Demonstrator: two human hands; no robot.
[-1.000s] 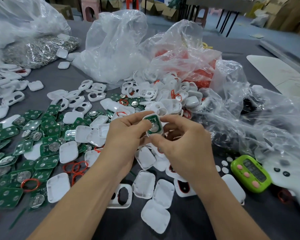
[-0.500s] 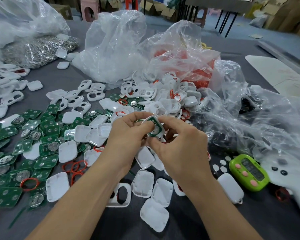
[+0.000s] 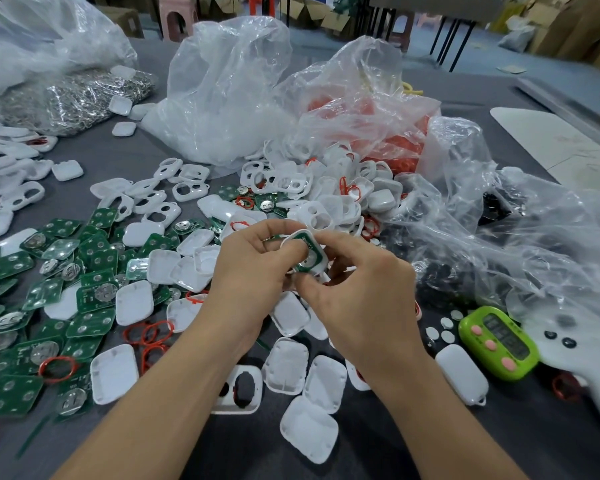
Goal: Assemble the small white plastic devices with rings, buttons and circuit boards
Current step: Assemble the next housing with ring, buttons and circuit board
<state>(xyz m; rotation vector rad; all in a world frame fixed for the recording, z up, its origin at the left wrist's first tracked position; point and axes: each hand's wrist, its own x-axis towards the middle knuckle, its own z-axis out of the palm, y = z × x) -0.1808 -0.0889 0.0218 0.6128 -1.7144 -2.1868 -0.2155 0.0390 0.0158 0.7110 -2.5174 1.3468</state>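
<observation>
Plastic, light, stiff, likely slippery: white device point(image 3: 313, 259) pinched at its rim, left hand point(image 3: 253, 275) nine o'clock, right hand point(image 3: 361, 292) four.

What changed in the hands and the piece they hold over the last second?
The half-built device tilted in place, its top leaning left; the left thumb slid from its edge onto the green board. Unchanged: left hand and right hand both still pinch it; loose parts, green timer and bags on the table lie as before.

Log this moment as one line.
state: board in shell | left hand: pinches shell | right hand: pinches shell
</observation>
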